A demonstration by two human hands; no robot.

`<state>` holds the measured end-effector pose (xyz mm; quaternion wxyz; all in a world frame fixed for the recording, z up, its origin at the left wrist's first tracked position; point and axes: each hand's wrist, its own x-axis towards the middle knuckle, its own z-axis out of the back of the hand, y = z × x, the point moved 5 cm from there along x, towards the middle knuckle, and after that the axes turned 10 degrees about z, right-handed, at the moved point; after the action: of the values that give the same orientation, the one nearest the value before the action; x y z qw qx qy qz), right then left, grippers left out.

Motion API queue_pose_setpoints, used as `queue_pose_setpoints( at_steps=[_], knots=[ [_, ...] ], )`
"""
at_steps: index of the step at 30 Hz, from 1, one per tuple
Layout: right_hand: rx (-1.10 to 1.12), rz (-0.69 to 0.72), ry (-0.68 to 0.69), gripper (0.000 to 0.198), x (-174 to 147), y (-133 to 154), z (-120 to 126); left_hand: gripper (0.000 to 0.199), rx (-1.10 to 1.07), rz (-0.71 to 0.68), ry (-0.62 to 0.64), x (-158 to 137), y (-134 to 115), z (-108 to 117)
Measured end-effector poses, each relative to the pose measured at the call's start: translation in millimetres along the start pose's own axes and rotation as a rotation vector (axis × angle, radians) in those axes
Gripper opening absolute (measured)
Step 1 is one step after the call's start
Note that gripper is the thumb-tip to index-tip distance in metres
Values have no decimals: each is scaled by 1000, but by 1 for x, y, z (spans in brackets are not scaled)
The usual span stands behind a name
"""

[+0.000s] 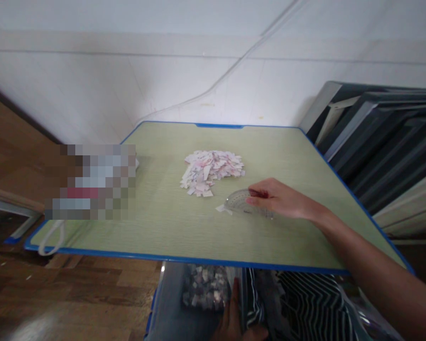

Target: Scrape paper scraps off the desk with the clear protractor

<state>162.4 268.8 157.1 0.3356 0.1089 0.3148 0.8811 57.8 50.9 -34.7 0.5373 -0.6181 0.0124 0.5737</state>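
In my right hand (270,198) is a clear half-round protractor (239,200), pinched between thumb and fingers and held low over the table. At the protractor's left end lie a few loose paper scraps (224,208). Farther back, a heap of small white and pinkish paper pieces (213,170) sits on the green tabletop (163,218). Below the table's front edge, my left hand (230,319) grips the side wall of a clear plastic box (172,303), its fingers stretched along the wall. Paper bits (206,286) show inside the box. Part of my left hand falls outside the view.
A pixelated item (92,184) with a white loop (51,239) occupies the table's left side. Dark flat panels (383,128) lean at the right. Striped cloth (312,303) lies under the front edge. A cable (220,85) runs down the white wall behind.
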Motion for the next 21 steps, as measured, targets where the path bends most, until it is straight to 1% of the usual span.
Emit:
queue_pose_setpoints(
  at_steps=[2,4,8,10,11,14,17,18,20,21],
  knots=[
    [0,-11,40,37,-6,-8,8,54,29,-15,5,0,-1,0],
    [30,-17,139,37,-14,-14,14,52,24,-5,7,1,2,-1],
    [105,-31,451,35,-36,-13,15,79,-24,9,-65,3,14,-2],
    [126,-40,578,35,-45,-9,12,82,-22,-24,-84,2,15,-1],
    [130,-42,617,35,-47,-7,11,80,-19,-44,-80,1,15,-1],
    [126,-17,669,38,-51,-4,8,69,-18,-77,-36,-2,10,-1],
    [119,30,682,38,-52,-3,9,68,-47,-49,13,-1,8,-1],
    [122,51,684,38,-53,-3,10,62,-40,-52,21,0,7,-2],
    [136,92,678,40,-54,-2,13,41,3,-93,15,1,6,-2],
    [139,100,665,41,-54,-2,15,36,24,-118,2,1,5,-2]
  ],
)
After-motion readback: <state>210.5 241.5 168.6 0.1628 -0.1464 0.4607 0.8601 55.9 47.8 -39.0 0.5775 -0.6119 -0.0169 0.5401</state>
